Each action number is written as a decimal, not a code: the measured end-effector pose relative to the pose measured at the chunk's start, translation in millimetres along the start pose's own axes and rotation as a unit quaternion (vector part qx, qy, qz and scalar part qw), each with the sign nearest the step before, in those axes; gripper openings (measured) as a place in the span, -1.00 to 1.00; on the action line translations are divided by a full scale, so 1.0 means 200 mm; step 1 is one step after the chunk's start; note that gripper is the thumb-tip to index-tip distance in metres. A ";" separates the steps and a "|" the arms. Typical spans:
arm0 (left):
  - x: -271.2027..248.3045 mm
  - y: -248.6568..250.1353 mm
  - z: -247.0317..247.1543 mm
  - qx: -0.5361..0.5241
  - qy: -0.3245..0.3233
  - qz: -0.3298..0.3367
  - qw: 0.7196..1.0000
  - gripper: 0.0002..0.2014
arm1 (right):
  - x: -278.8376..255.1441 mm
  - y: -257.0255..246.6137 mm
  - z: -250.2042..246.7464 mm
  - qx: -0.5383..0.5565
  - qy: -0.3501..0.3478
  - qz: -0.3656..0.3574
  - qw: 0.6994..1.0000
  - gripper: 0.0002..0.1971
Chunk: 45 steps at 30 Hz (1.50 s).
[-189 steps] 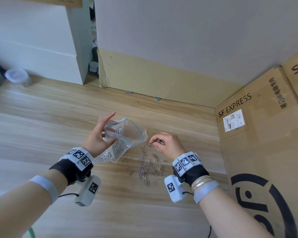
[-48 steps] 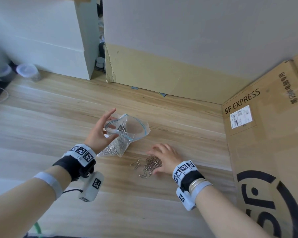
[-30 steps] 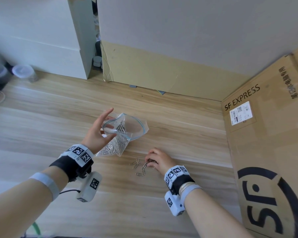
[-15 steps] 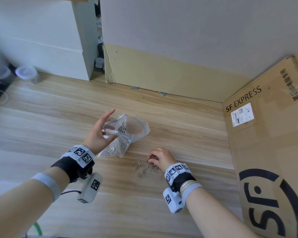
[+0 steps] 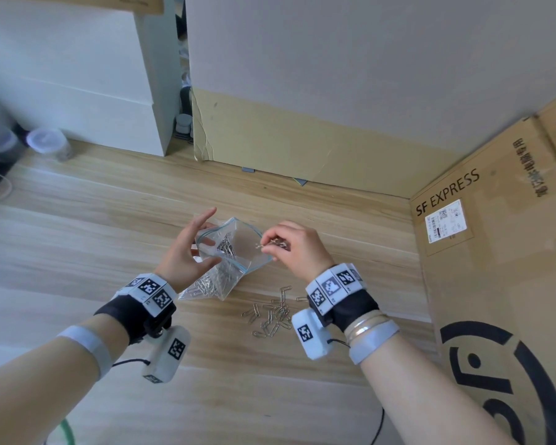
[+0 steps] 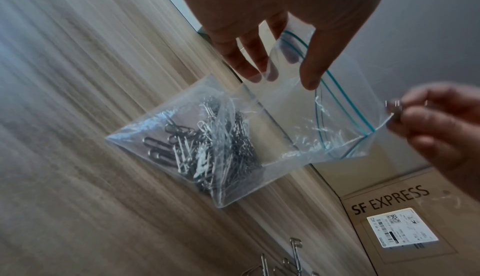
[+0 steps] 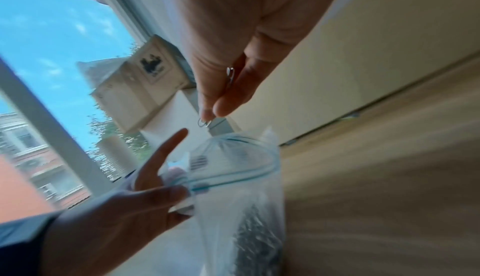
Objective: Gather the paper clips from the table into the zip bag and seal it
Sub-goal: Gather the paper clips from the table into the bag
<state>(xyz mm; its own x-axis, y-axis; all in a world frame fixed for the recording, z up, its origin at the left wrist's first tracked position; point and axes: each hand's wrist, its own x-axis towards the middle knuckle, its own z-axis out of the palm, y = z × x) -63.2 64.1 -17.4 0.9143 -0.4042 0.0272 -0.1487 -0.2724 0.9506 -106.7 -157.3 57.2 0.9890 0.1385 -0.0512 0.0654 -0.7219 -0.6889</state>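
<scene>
Left hand [image 5: 187, 252] pinches open the clear plastic zip bag [image 5: 230, 261]; right hand [image 5: 297, 247], beside its mouth, pinches silver wire paper clips [image 5: 275, 243].

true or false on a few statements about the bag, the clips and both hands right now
1. The left hand holds the bag open. True.
2. The bag is zipped. False: its mouth gapes open.
3. The right hand pinches clips at the bag's mouth. True.
4. No clips are left on the table. False: a small pile lies by the right wrist.
5. The bag is empty. False: many clips sit in its bottom.
</scene>
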 end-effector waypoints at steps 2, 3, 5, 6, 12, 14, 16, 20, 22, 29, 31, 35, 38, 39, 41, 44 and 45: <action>0.01 0.00 0.00 0.002 -0.005 0.005 1.000 -0.04 | 0.08 -0.06 0.05 -0.013 -0.011 -0.037 0.999 -0.95; 0.01 0.01 0.00 0.003 -0.006 0.007 1.000 -0.03 | 0.11 -0.08 0.08 -0.020 -0.015 -0.047 0.999 -0.94; 0.01 0.01 0.01 0.004 -0.006 0.010 1.000 -0.03 | 0.15 -0.09 0.12 -0.030 -0.024 -0.060 0.997 -0.91; 0.01 0.01 0.01 0.006 -0.005 0.011 1.000 -0.03 | 0.16 -0.10 0.14 -0.031 -0.032 -0.064 0.997 -0.89; 0.00 0.00 0.00 0.004 0.005 0.010 1.000 -0.04 | 0.09 -0.04 0.09 0.039 0.013 -0.018 0.999 -0.84; 0.00 0.00 0.00 0.003 0.006 0.010 1.000 -0.04 | 0.05 0.04 0.05 0.050 0.055 0.025 0.997 -0.89; 0.00 0.00 0.00 0.005 0.005 0.010 1.000 -0.05 | 0.01 0.14 0.03 0.035 0.073 0.086 0.993 -0.90; 0.00 0.01 0.01 0.011 0.000 0.008 1.000 -0.04 | -0.13 0.33 0.11 -0.019 -0.047 0.172 0.984 -0.83; 0.01 0.01 0.02 0.009 -0.001 0.005 1.000 -0.05 | -0.21 0.40 0.18 -0.033 -0.095 0.170 0.980 -0.80; 0.01 0.00 0.03 0.005 -0.006 -0.004 1.000 -0.07 | -0.34 0.45 0.30 0.000 -0.103 0.164 0.981 -0.81; 0.01 0.00 0.04 0.003 -0.008 -0.005 1.000 -0.05 | -0.36 0.45 0.27 -0.009 -0.078 0.165 0.983 -0.83; 0.01 0.01 0.04 -0.001 -0.010 -0.005 1.000 -0.04 | -0.40 0.55 0.20 -0.049 -0.016 0.255 0.966 -0.90; 0.00 0.01 0.05 0.000 -0.011 -0.011 1.000 -0.05 | -0.41 0.52 0.23 -0.040 -0.068 0.283 0.956 -0.88; 0.00 0.01 0.05 -0.002 -0.012 -0.013 1.000 -0.05 | -0.42 0.50 0.25 -0.023 -0.083 0.282 0.955 -0.86; 0.01 0.01 0.05 -0.003 -0.012 -0.015 1.000 -0.05 | -0.41 0.44 0.29 0.011 -0.092 0.276 0.956 -0.83; 0.01 0.01 0.04 -0.002 -0.012 -0.015 1.000 -0.04 | -0.39 0.41 0.29 -0.028 -0.084 0.237 0.967 -0.71; 0.00 0.02 0.04 0.000 -0.011 -0.016 1.000 -0.04 | -0.39 0.42 0.29 -0.049 -0.099 0.225 0.968 -0.55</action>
<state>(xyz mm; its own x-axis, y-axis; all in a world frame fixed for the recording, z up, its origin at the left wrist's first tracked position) -65.9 56.3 -16.7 0.9100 -0.4144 -0.0103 -0.1190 -0.2850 0.9511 -185.4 -188.9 -37.9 0.8761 -0.0836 -0.4749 -0.3438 -0.7988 -0.4937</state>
